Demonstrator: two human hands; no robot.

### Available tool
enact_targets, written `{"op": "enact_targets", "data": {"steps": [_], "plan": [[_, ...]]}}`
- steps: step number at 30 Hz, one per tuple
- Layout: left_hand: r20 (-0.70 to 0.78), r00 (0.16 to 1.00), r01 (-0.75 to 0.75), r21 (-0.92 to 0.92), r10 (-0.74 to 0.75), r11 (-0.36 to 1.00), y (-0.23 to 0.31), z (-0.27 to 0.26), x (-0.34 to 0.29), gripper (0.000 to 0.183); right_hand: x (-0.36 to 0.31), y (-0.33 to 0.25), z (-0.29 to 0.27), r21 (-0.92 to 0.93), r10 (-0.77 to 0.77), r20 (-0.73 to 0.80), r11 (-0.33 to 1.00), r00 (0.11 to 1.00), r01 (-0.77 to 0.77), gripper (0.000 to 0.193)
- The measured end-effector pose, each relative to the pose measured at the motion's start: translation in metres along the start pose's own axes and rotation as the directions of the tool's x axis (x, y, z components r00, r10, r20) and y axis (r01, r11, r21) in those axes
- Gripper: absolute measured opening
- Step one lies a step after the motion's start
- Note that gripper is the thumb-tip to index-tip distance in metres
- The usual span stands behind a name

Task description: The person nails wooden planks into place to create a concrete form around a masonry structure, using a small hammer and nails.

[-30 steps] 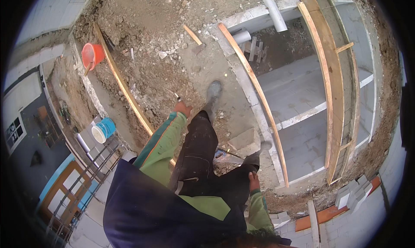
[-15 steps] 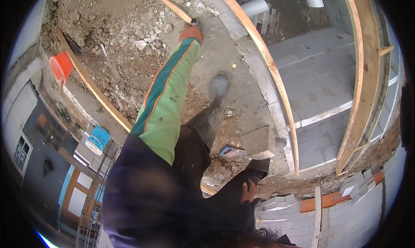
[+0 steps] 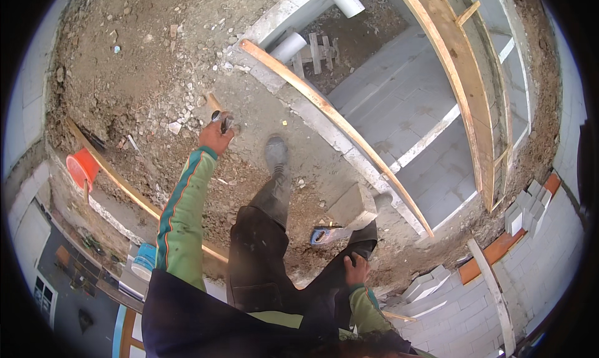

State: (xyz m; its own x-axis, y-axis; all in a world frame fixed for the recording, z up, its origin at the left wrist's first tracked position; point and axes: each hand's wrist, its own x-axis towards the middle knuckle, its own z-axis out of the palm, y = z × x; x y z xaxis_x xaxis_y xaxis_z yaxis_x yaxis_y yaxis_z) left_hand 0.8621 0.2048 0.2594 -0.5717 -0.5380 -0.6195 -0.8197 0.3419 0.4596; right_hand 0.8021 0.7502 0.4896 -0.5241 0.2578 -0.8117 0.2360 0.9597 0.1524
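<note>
My left hand (image 3: 217, 137) is stretched out over the ground ahead of my boot, closed around the dark metal head end of a hammer. The hammer's wooden handle (image 3: 214, 102) points away from me. My right hand (image 3: 357, 270) lies on my dark trouser leg with its fingers extended, holding nothing. Close by it, a handsaw (image 3: 324, 235) with a blue-and-grey grip rests on the dirt. A grey block (image 3: 353, 208) sits just beyond the saw, and part of the saw blade is hard to make out. My grey rubber boot (image 3: 276, 153) stands between my hands.
Curved timber boards (image 3: 340, 119) edge a block-lined pit on the right, with white pipes (image 3: 289, 48) at its far end. Rubble and loose stones (image 3: 175, 128) cover the left. Beyond a plank stand an orange bucket (image 3: 83, 169) and a blue bucket (image 3: 145, 258).
My left hand has drawn back toward me with the hammer, whose handle now looks shorter from this angle. The view has shifted. My right hand stays on my leg.
</note>
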Motion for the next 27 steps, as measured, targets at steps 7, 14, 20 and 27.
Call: {"op": "enact_targets", "data": {"steps": [7, 14, 20, 27], "plan": [[0.352, 0.897, 0.093, -0.742, 0.268, 0.664, 0.156, -0.046, -0.150, 0.040, 0.003, 0.011, -0.032, 0.014, -0.358, -0.189, 0.930, 0.914, 0.367, 0.083], [0.545, 0.707, 0.186, -0.758, 0.451, 0.626, 0.334, -0.038, -0.323, 0.044, -0.068, -0.028, -0.176, -0.155, -0.913, -0.279, 0.349, 0.298, 0.924, 0.091], [0.405, 0.857, 0.247, -0.867, 0.320, 0.433, 0.440, 0.002, -0.444, 0.055, -0.085, 0.045, -0.225, 0.098, -0.875, -0.283, 0.382, 0.394, 0.919, 0.056], [0.163, 0.986, 0.087, -0.628, 0.022, 0.773, 0.364, 0.082, -0.459, 0.049, -0.026, 0.194, -0.289, 0.323, -0.698, -0.272, 0.582, 0.662, 0.746, 0.044]]}}
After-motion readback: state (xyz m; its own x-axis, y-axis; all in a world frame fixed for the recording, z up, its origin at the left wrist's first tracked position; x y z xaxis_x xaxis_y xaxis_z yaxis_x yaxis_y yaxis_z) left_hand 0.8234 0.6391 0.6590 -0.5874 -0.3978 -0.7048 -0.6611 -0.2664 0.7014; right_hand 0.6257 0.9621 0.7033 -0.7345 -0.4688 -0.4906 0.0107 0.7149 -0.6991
